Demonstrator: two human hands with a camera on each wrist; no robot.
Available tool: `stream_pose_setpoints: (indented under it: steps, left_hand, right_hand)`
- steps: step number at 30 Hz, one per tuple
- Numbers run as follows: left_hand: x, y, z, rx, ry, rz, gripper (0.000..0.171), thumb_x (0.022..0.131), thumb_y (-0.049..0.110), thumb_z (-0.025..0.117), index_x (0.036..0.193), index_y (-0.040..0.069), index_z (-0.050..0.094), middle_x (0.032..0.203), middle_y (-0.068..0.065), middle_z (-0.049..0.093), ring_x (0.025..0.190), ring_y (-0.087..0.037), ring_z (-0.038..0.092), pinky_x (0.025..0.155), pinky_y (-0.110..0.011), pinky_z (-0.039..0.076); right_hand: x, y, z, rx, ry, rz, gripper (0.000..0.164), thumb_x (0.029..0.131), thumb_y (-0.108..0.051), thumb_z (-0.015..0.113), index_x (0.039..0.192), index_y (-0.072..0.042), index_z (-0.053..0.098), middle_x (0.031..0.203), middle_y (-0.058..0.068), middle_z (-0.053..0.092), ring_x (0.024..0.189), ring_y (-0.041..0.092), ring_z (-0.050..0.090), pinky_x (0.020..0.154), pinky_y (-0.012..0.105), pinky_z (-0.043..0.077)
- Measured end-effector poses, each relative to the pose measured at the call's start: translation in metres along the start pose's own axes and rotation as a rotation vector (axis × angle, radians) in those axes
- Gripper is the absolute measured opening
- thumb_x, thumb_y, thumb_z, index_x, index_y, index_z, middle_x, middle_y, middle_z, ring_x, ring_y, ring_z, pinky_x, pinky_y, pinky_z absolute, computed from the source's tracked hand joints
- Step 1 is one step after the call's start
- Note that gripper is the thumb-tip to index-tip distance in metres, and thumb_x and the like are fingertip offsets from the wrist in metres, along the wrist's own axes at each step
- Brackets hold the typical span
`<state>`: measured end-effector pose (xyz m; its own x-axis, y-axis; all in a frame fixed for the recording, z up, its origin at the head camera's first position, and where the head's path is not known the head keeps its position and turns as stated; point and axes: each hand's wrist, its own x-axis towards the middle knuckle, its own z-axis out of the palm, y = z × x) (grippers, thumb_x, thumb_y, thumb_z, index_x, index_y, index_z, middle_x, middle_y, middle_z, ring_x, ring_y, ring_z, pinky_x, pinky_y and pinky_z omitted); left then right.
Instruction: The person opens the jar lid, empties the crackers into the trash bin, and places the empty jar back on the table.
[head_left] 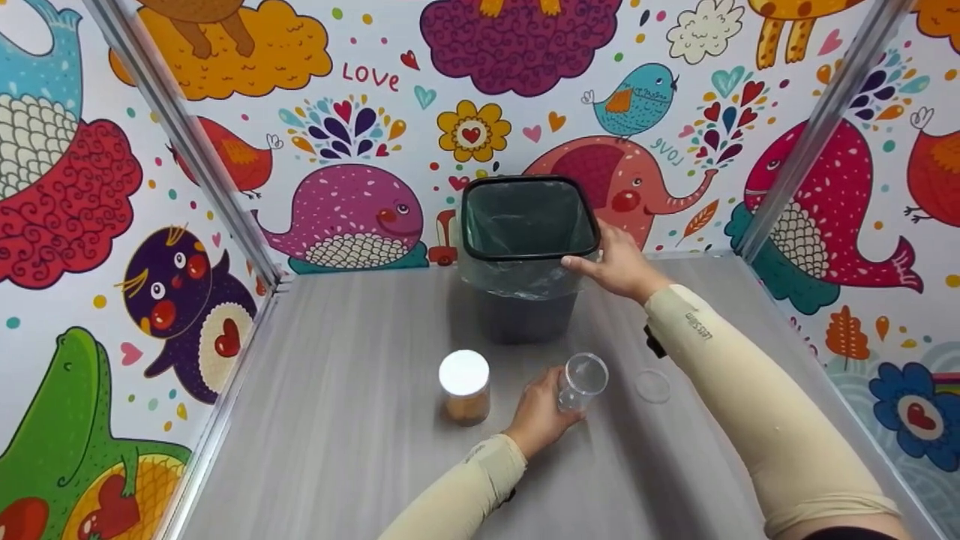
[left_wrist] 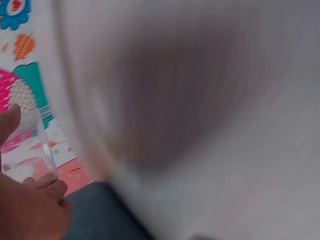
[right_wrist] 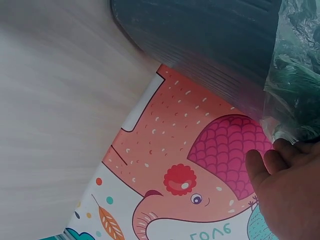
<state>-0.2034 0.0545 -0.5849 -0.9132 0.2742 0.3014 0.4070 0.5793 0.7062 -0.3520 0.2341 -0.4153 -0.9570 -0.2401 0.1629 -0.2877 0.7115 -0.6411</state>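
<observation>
My left hand grips a clear plastic jar around its side; the jar looks see-through and bare inside. The same jar shows at the left edge of the left wrist view, between thumb and fingers. At the right front corner of a dark trash bin, my right hand holds the black rim, thumb on the front edge and fingers along the side. A clear bag lines the bin and folds over its rim. In the right wrist view, fingertips are right at the bag's edge.
Left of my left hand stands a jar with a white lid and tan contents. A clear round disc lies on the grey table to the right. Patterned panels with metal posts enclose the back and sides.
</observation>
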Motion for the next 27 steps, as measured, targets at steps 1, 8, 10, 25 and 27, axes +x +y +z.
stream_pose_setpoints:
  steps: [1,8,10,25,27]
  left_hand:
    - [-0.001,-0.002,0.003,0.024,0.006,0.009,0.066,0.07,0.02,0.091,0.125,0.006,0.057,0.113,-0.01,0.068,0.105,-0.025,0.063,0.093,-0.038,0.049]
    - [-0.004,-0.012,0.017,0.085,-0.015,-0.025,0.064,0.072,0.028,0.091,0.123,0.012,0.056,0.107,-0.004,0.069,0.104,-0.022,0.062,0.093,-0.036,0.047]
    - [-0.004,-0.014,0.02,0.093,-0.031,-0.05,0.064,0.072,0.031,0.09,0.123,0.013,0.056,0.106,-0.002,0.069,0.104,-0.022,0.061,0.093,-0.036,0.047]
    - [-0.001,-0.027,0.025,0.159,-0.052,-0.076,0.07,0.064,0.035,0.094,0.12,0.007,0.063,0.113,-0.004,0.068,0.109,-0.02,0.062,0.107,-0.035,0.036]
    - [0.0,-0.027,0.024,0.151,-0.055,-0.062,0.072,0.061,0.033,0.095,0.12,0.007,0.063,0.113,-0.004,0.068,0.109,-0.02,0.062,0.108,-0.035,0.036]
  right_hand:
    - [0.0,0.0,0.0,-0.001,-0.001,0.0,0.103,0.078,-0.066,0.071,0.157,-0.015,0.028,0.155,0.009,0.037,0.141,0.032,0.027,0.112,0.062,0.021]
    - [-0.002,-0.004,0.0,0.008,-0.008,0.013,0.102,0.08,-0.064,0.072,0.157,-0.013,0.028,0.155,0.009,0.036,0.14,0.032,0.027,0.112,0.063,0.021]
    - [-0.002,-0.004,0.0,0.013,-0.012,0.018,0.103,0.079,-0.064,0.072,0.157,-0.013,0.028,0.155,0.009,0.036,0.14,0.033,0.027,0.112,0.063,0.021]
    - [-0.001,-0.004,0.0,-0.002,-0.022,0.047,0.109,0.077,-0.069,0.07,0.157,-0.011,0.024,0.157,0.012,0.032,0.142,0.034,0.023,0.112,0.062,0.021]
    - [-0.002,-0.004,-0.001,0.0,-0.017,0.047,0.108,0.077,-0.068,0.071,0.157,-0.012,0.025,0.156,0.011,0.032,0.142,0.034,0.023,0.112,0.063,0.021]
